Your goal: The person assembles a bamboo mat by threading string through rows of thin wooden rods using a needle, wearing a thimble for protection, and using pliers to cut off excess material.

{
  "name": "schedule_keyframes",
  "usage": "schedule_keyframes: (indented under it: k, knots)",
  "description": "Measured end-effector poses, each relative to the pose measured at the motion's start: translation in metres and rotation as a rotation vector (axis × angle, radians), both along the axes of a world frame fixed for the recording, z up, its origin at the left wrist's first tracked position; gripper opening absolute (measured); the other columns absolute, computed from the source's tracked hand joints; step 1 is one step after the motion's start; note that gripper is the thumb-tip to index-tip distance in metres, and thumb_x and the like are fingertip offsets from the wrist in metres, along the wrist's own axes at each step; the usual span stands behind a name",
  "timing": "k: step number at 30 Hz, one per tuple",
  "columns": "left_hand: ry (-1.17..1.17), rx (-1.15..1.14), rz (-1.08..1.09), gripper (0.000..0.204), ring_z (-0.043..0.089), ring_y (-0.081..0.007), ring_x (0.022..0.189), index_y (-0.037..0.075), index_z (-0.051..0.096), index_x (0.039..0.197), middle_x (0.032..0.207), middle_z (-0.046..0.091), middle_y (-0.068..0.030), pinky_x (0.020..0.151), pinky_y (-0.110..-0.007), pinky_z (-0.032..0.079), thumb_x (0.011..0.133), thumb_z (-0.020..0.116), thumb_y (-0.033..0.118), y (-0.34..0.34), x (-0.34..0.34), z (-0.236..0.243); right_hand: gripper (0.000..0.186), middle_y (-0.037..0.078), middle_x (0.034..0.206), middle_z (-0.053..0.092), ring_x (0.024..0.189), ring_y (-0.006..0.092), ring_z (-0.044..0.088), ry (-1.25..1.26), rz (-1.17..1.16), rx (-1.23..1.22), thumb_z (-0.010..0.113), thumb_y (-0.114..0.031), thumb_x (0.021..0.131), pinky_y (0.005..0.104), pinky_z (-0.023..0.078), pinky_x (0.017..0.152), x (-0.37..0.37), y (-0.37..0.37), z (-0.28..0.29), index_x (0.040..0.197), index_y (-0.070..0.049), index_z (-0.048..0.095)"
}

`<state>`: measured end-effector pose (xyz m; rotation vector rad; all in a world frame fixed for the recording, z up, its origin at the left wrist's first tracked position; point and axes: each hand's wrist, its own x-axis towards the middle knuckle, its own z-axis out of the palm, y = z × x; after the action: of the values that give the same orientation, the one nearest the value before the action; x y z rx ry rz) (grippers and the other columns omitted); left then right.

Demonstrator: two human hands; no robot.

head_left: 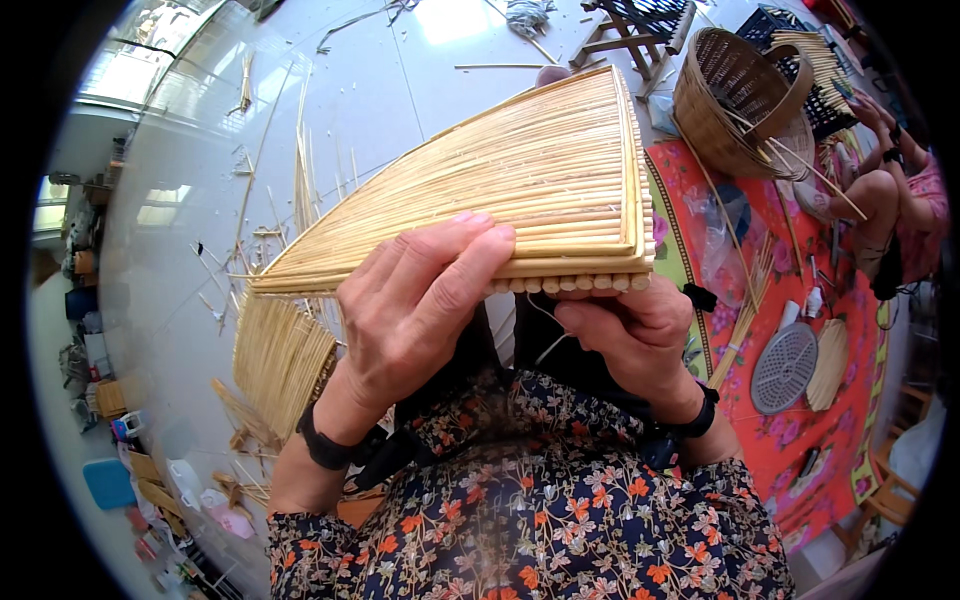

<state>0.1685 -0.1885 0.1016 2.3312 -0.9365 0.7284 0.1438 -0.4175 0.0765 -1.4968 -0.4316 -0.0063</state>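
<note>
1. Panel of split reed or bamboo: fan-shaped, pale yellow, strips laid side by side and bound at the rim. You hold it up flat before your chest. Its long axis runs from the narrow point at lower left to the broad end at upper right, slanting away from you.
2. Left hand: your fingers curl over the near edge from above, closed on the panel close to its middle. A black band sits on the wrist.
3. Right hand: it lies under the broad end, thumb against the row of cut strip ends; fingers are hidden beneath, so how far it closes cannot be told. It is the nearer hand to the wide bound edge.
4. Loose strips: a bundle on the white floor, below the narrow point, apart from both hands.
5. Woven basket: beyond the broad end, on a red flowered mat, well apart.
</note>
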Motion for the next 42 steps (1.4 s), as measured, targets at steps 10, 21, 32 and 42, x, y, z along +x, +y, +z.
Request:
schedule_keyframes:
  k: [10,21,32,42]
  knots:
    - [0.004,-0.054,-0.009,0.044,0.074,-0.0276,0.088,0.003,0.07,0.119,0.101,0.074,-0.0118,0.072,-0.037,0.06,0.076,0.074,-0.002,0.005,0.007,0.016,0.026,0.011,0.103,0.077,0.09,0.0191,0.074,-0.128,-0.009,0.013,0.072,0.003,0.089,0.0299,0.057,0.078,0.012,0.007,0.009,0.115,0.003,0.073]
    - [-0.04,-0.067,-0.024,0.045,0.074,-0.0264,0.094,0.004,0.068,0.125,0.104,0.073,-0.011,0.074,-0.035,0.059,0.081,0.074,0.002,-0.01,-0.011,0.015,0.021,0.003,0.075,0.067,0.053,0.0056,0.056,0.397,0.083,0.358,0.061,0.007,0.096,0.0215,0.041,0.047,-0.022,0.0,0.011,0.116,0.006,0.067]
    - [-0.026,-0.017,0.008,0.039,0.075,-0.0263,0.094,0.003,0.07,0.12,0.104,0.074,-0.0111,0.074,-0.034,0.059,0.081,0.074,0.004,-0.01,-0.019,0.021,0.021,0.004,0.076,0.069,0.056,0.0083,0.06,0.131,-0.027,0.198,0.058,0.008,0.096,0.0233,0.045,0.051,-0.03,-0.008,0.002,0.112,0.009,0.07]
    - [-0.026,-0.084,0.019,0.037,0.075,-0.0269,0.093,0.003,0.072,0.116,0.102,0.074,-0.0115,0.073,-0.034,0.059,0.079,0.076,0.004,-0.012,-0.022,0.023,0.016,0.005,0.07,0.07,0.057,0.0137,0.065,-0.158,-0.19,-0.112,0.074,0.004,0.086,0.0267,0.047,0.054,-0.025,-0.007,0.018,0.101,0.003,0.077]
